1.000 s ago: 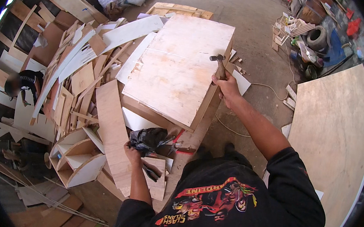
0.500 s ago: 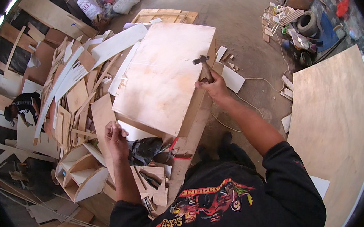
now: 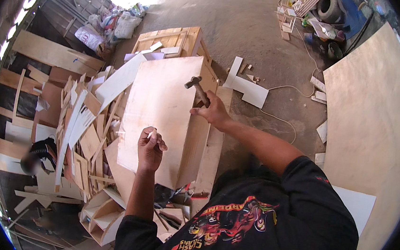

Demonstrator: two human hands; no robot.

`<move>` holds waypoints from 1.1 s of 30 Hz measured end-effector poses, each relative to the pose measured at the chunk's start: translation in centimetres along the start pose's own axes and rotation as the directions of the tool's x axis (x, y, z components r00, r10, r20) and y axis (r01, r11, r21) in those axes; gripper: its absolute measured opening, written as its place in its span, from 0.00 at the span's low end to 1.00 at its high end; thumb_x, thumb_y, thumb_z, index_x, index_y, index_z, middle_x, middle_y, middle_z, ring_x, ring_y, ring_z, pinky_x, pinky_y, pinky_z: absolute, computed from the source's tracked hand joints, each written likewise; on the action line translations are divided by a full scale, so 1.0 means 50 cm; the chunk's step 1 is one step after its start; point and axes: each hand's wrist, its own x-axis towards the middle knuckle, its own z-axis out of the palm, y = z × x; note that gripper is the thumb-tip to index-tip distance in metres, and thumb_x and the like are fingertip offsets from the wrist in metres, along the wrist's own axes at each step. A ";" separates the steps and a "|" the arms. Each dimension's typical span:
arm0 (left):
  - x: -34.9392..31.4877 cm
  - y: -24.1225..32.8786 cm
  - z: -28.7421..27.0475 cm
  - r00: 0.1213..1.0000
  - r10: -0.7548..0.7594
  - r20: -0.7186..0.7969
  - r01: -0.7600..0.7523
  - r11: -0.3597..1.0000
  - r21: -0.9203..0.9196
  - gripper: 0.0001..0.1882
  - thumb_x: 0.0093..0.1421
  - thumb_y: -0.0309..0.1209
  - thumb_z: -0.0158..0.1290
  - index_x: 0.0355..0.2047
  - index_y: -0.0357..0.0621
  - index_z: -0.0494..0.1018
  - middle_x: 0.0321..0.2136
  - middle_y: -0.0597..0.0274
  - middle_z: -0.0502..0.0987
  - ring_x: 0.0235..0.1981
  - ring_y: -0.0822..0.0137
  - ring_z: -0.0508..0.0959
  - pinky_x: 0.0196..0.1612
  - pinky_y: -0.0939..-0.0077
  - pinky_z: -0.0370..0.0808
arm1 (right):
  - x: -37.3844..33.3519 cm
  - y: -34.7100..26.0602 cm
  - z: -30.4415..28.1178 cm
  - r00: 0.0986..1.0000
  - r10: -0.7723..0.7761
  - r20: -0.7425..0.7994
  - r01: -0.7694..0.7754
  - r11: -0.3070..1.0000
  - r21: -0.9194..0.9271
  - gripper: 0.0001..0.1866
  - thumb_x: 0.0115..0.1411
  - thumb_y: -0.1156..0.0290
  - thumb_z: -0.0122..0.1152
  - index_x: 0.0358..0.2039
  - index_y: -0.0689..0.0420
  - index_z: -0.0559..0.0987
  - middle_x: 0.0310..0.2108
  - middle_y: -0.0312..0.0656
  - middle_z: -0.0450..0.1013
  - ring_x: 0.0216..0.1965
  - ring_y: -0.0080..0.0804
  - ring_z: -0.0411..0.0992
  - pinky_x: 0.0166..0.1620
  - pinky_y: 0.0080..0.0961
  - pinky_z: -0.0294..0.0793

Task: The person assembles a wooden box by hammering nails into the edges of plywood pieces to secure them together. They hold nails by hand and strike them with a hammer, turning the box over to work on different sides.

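My right hand [image 3: 214, 112] is wrapped round the wooden handle of a hammer [image 3: 202, 93] at the right edge of a large pale wooden box [image 3: 165, 88]. The hammer's dark metal head stands out over the box's flat top panel. My left hand [image 3: 150, 150] is raised above the near part of the panel, fingers curled and thumb against them. Whatever is in that pinch is too small to make out. An open side of the box shows below my right hand. Part of the panel is hidden behind my left hand and forearm.
Offcuts [image 3: 99, 130] pile up on the left, where another person [image 3: 40, 156] bends over. A wooden crate-like piece [image 3: 181, 40] stands beyond the box. A large plywood sheet [image 3: 365, 135] lies right. A cord [image 3: 283, 120] and white boards [image 3: 253, 91] are on the floor.
My left hand has come up and right, from beside the box's near edge to over its panel. My right hand and the hammer have moved left and lower in view. The whole view has shifted.
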 end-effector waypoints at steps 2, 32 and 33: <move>0.030 -0.005 0.024 1.000 -0.019 -0.013 0.021 0.990 0.137 0.08 0.70 0.27 0.58 0.47 0.45 0.73 0.26 0.65 0.78 0.23 0.72 0.78 0.30 0.77 0.78 | 0.015 -0.008 -0.001 0.999 0.019 0.031 -0.019 1.000 0.014 0.23 0.52 0.60 0.82 0.34 0.58 0.75 0.28 0.39 0.77 0.32 0.31 0.76 0.40 0.34 0.75; 0.198 -0.064 0.103 0.984 0.148 0.103 -0.178 0.898 0.403 0.11 0.71 0.24 0.57 0.46 0.45 0.66 0.27 0.63 0.79 0.24 0.78 0.75 0.28 0.84 0.70 | 0.041 -0.079 0.014 0.949 0.000 0.314 -0.143 0.890 0.432 0.08 0.66 0.72 0.67 0.37 0.66 0.83 0.28 0.38 0.80 0.31 0.23 0.76 0.39 0.27 0.77; 0.200 -0.064 0.100 0.986 0.148 0.073 -0.165 0.914 0.371 0.11 0.71 0.24 0.57 0.46 0.46 0.66 0.27 0.63 0.78 0.24 0.78 0.75 0.27 0.84 0.70 | 0.041 -0.072 0.018 0.945 -0.005 0.328 -0.137 0.904 0.406 0.08 0.68 0.71 0.67 0.38 0.64 0.83 0.29 0.36 0.80 0.32 0.21 0.76 0.39 0.25 0.76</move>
